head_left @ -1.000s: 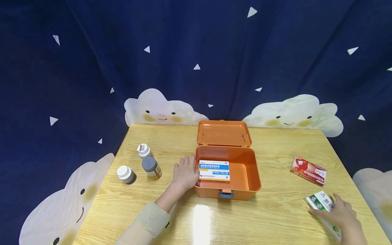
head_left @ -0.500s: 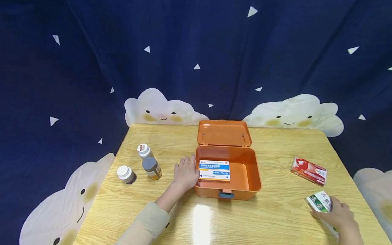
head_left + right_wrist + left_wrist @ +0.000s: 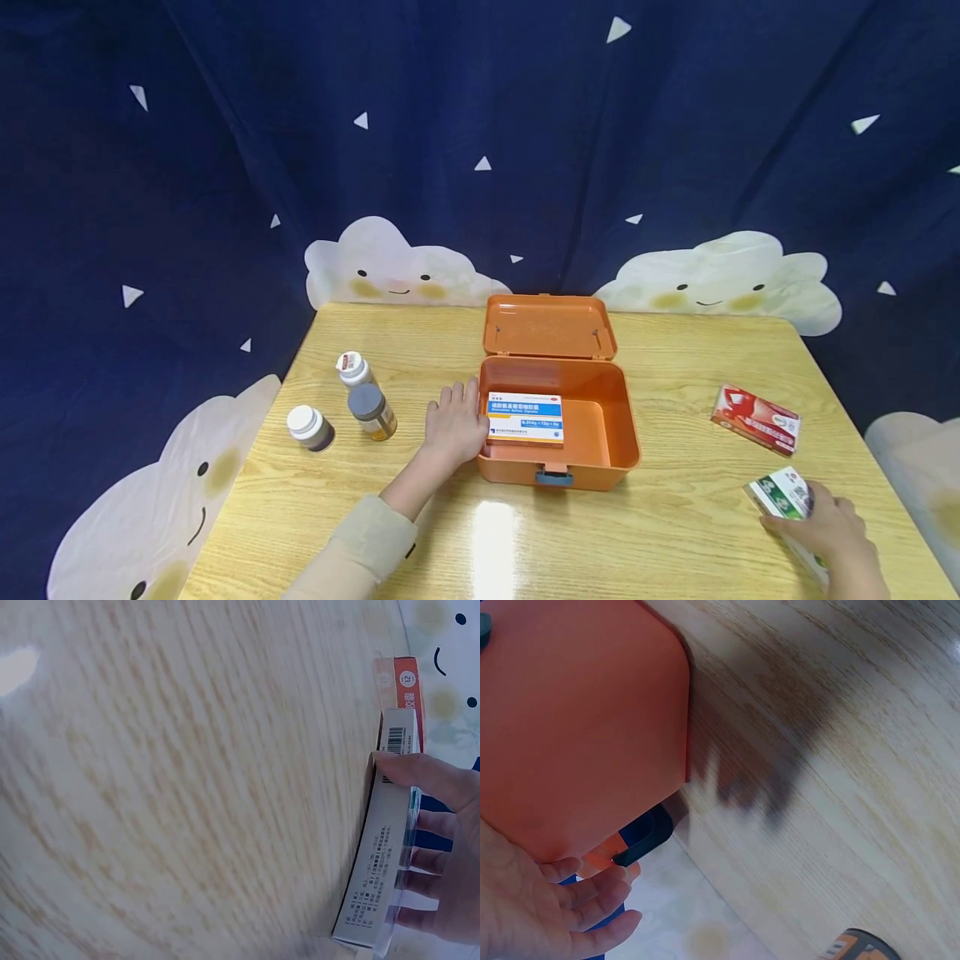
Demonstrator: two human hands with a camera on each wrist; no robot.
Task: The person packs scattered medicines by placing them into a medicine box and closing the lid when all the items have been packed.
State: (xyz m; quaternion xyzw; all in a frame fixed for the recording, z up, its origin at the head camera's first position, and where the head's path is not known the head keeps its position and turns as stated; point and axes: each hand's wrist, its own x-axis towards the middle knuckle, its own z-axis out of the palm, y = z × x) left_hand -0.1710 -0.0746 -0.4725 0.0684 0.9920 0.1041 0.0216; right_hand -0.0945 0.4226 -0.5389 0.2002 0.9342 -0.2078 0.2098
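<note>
In the head view an orange storage box (image 3: 517, 475) stands with its lid laid back. A flat white-and-blue medicine box (image 3: 524, 420) lies inside, along the left. My left hand (image 3: 453, 425) rests against the storage box's left rim, its fingers nearly straight; the left wrist view has these fingers (image 3: 592, 896) beside the orange wall. Far to the right, my right hand (image 3: 832, 529) holds a white-and-green medicine box (image 3: 780, 493) by its sides. In the right wrist view the thumb presses one narrow side of that carton (image 3: 375, 862), with the fingers across from it.
A red medicine box (image 3: 756, 419) lies beyond the right hand. On the left stand a white-capped dark bottle (image 3: 310, 427), a grey-capped bottle (image 3: 372, 412) and a white bottle (image 3: 354, 369). A dark blue curtain (image 3: 480, 100) hangs behind the wooden table (image 3: 675, 517).
My right hand has closed in on the white-and-green medicine box and now grips it, moving slightly left and down. The left hand and the orange storage box have stayed put.
</note>
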